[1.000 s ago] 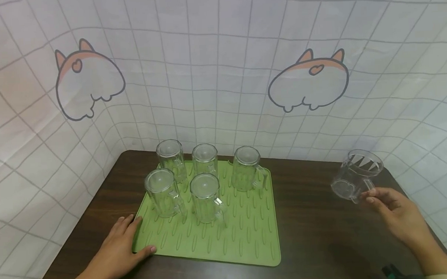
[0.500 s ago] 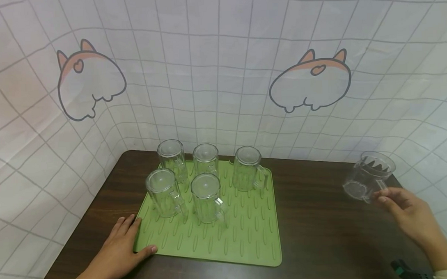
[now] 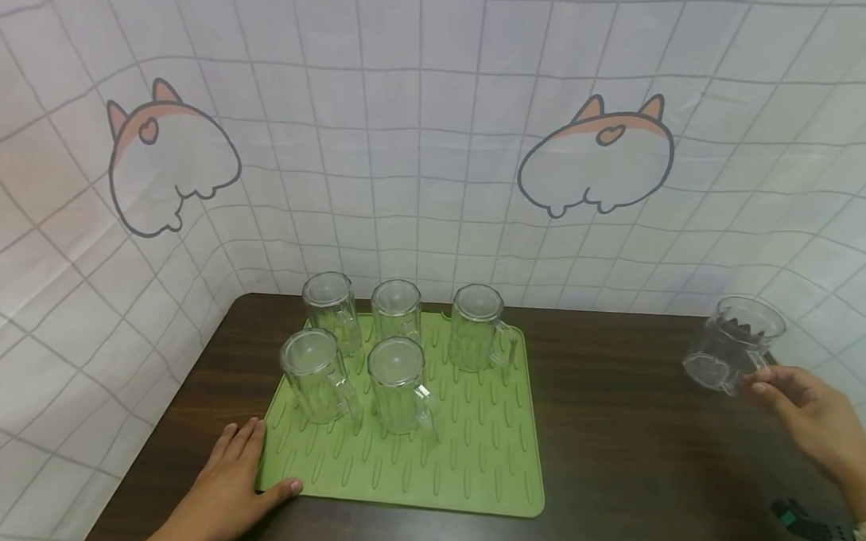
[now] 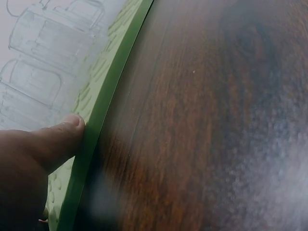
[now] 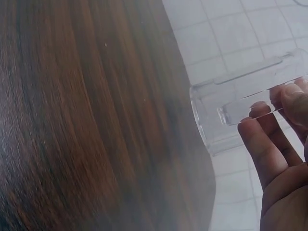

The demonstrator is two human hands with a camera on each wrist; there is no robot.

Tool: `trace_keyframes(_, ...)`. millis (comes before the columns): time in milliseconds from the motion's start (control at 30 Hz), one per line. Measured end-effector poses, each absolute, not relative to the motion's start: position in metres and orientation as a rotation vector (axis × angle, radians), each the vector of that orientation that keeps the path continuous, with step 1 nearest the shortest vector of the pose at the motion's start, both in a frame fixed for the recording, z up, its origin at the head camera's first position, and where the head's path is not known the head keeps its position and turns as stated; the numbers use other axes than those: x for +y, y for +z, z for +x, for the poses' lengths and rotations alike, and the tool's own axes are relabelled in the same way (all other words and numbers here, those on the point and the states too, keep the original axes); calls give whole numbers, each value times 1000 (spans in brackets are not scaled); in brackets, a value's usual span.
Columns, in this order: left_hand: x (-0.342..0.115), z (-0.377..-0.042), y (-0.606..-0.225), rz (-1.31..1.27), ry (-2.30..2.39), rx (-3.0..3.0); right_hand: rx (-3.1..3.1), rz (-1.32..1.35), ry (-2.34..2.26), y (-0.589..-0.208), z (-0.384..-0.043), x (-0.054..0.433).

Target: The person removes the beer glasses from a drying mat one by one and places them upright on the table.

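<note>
One clear mug [image 3: 732, 346] is at the far right of the worktop [image 3: 618, 431], mouth up and leaning a little; whether its base touches the wood I cannot tell. Its wall looks thin and stiff, glass or hard plastic, so it should be light and give nothing under a squeeze. A knock could chip or crack it, and the smooth side would slip if wet. The handle [image 5: 236, 110] is the sensible hold; pinched low, as here, the mug could swing, so a fuller wrap would steady it.

The right hand [image 3: 814, 416] pinches that handle between thumb and fingertips, reaching in from the right. The left hand [image 3: 222, 485] lies with its fingers extended and slightly spread, gripping no mug; they rest at the left edge of the green mat [image 3: 486, 468], thumb on its near edge. Five upturned mugs [image 3: 397, 391] stand on the mat.
</note>
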State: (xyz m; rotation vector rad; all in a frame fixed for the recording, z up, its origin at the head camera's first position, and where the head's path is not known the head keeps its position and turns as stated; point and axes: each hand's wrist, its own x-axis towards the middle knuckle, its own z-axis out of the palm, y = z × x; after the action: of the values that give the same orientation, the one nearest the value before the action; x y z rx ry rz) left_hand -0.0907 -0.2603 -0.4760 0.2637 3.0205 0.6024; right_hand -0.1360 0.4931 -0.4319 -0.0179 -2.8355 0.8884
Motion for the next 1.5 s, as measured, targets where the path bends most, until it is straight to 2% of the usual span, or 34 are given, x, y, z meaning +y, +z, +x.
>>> trace_keyframes(667, -260, -93, -479, 277, 577, 3028, -2746, -8, 833, -456, -133, 514)
trace_keyframes(967, -259, -91, -476, 268, 589, 3019, -2808, -129, 856, -450, -133, 521)
trace_keyframes(1233, -259, -91, -474, 262, 578, 3020, -2766, -87, 899, -448, -133, 517)
trace_keyframes(1367, -259, -91, -474, 268, 570, 3025, -2638, -205, 941, -449, -132, 510)
trace_keyframes(1500, -260, -92, -475, 271, 584, 3021, -2458, -467, 963, -442, -134, 491)
